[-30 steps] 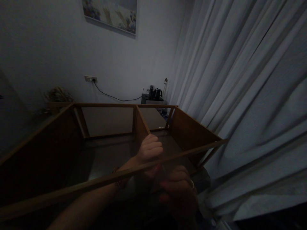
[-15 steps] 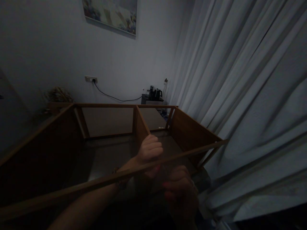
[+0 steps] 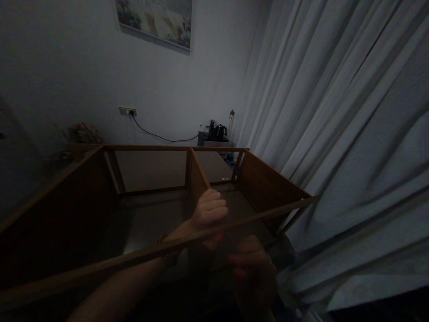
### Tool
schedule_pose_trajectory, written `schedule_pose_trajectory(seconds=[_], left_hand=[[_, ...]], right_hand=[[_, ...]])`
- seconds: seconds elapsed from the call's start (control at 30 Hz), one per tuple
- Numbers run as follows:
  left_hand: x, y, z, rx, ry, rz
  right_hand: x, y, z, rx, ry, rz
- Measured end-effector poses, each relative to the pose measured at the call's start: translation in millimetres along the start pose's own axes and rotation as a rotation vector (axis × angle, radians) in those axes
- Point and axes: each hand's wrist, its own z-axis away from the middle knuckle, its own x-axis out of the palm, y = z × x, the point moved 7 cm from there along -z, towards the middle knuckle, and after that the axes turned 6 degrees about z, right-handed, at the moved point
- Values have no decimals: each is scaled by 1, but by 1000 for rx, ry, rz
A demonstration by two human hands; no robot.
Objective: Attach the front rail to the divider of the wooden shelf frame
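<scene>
A brown wooden frame [image 3: 147, 250], open at the top, has side panels and a middle divider panel [image 3: 198, 169]. My left hand [image 3: 209, 210] reaches under the near rail and is closed around the near end of that divider. Its thumb shows just below the rail; the exact contact is hidden. My right hand [image 3: 253, 268], lower and to the right on the near side of the rail, is closed with its fingers pinched together. A faint thin line runs from its fingertips toward my left thumb, too dark to name.
A white curtain [image 3: 335, 134] hangs close along the right side of the frame. Behind it, a kettle [image 3: 220, 131] stands on a small cabinet [image 3: 214, 143], its cord [image 3: 161, 136] running to a wall socket [image 3: 127, 111]. Dried plants [image 3: 82, 133] are at the far left.
My right hand has shifted slightly, its fingers turning a little. My left hand and the wooden frame stay where they were.
</scene>
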Motion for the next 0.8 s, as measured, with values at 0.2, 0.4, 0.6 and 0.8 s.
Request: schedule_pose_trajectory(seconds=[0.2,0.4,0.6,0.8], left_hand=[[-6,3,-2,20,88,58],[-7,1,-4,40,87,101],[-4,0,-2,27,106,77],[-1,2,-1,-37,-1,17]], right_hand=[[-1,-1,-3,26,11,2],[0,-2,-3,21,-4,13],[0,0,1,-55,-63,34],[-3,-5,-5,-55,-29,86]])
